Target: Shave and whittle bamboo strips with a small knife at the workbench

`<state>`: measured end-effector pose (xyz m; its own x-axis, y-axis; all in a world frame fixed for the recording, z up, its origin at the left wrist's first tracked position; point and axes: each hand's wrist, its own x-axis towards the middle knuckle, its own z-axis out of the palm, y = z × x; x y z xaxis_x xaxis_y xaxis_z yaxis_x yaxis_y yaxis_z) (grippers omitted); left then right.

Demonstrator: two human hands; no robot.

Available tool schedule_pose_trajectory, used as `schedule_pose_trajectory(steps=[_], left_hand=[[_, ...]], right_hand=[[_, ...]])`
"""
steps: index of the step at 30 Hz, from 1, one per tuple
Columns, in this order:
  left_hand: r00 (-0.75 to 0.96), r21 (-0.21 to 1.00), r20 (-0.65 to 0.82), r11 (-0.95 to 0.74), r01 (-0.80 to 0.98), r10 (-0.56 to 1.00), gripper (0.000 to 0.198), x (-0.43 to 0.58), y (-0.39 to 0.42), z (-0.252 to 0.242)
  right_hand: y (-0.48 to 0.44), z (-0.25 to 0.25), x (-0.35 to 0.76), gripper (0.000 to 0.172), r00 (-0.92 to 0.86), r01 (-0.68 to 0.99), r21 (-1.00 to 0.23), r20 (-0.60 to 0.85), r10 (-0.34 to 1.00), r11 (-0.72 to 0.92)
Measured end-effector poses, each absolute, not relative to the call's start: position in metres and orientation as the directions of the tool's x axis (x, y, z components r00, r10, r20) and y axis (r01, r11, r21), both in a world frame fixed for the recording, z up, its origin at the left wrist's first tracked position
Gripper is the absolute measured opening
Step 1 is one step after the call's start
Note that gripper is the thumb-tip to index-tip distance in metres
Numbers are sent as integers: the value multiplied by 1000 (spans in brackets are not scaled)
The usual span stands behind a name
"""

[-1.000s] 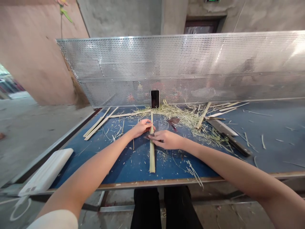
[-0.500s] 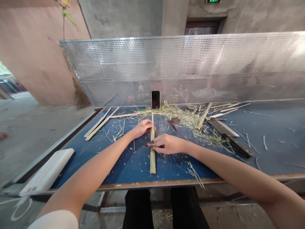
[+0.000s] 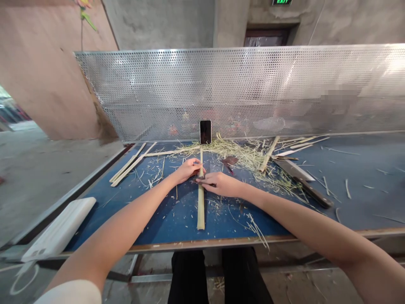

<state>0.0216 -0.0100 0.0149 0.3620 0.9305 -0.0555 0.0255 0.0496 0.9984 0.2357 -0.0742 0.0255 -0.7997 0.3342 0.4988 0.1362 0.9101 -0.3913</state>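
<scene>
A pale strip that looks like split bamboo [image 3: 201, 207] lies lengthwise before me on the blue tabletop [image 3: 158, 228]. My left hand [image 3: 190, 169] pinches its far part between thumb and fingers. Just nearer to me, my right hand [image 3: 220, 184] is closed around a small dark knife [image 3: 202, 180], its blade lying across the strip. Part of the knife's handle is hidden by my fingers. Fine shavings [image 3: 228, 147] are heaped beyond both hands, with small chips scattered around the strip.
A phone [image 3: 205, 132] leans upright against the perforated metal screen [image 3: 190, 93]. More strips [image 3: 131, 166] lie to the left and a large knife [image 3: 303, 179] to the right. A white power strip [image 3: 60, 228] rests at the table's left corner. Dark dried scraps [image 3: 230, 161] lie among the shavings.
My right hand has moved the small knife away from me along the strip, closer to my left hand. My left hand keeps its pinch on the strip.
</scene>
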Motion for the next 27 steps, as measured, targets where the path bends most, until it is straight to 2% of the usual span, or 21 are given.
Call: schedule_pose_trajectory(steps=[5,10,15,17,21,25,27], left_hand=[[366,999,-35,22,39,930,21,22,-11,15],[349,999,-42,31,36,936,28,22,-13,16],[355,999,-37,23,45,934,23,22,-13,17],[352,999,-37,22,46,935,22,22,-13,16],[359,999,-27,13,42,933,28,21,-11,14],[370,999,-22,2,52,929,27,21,-12,14],[363,999,-22,5,50,932,26,22,-12,15]], right_hand=[[-79,27,237,28,-882,53,-439,401,248,897],[-77,28,236,29,-804,125,-408,493,334,904],[-79,28,238,28,-890,31,-458,392,233,889],[-78,27,237,28,-878,22,-481,410,247,876],[-73,27,236,29,-812,81,-448,489,320,891],[-75,27,238,27,-880,34,-486,399,257,873],[-76,27,238,27,-878,40,-499,396,269,866]])
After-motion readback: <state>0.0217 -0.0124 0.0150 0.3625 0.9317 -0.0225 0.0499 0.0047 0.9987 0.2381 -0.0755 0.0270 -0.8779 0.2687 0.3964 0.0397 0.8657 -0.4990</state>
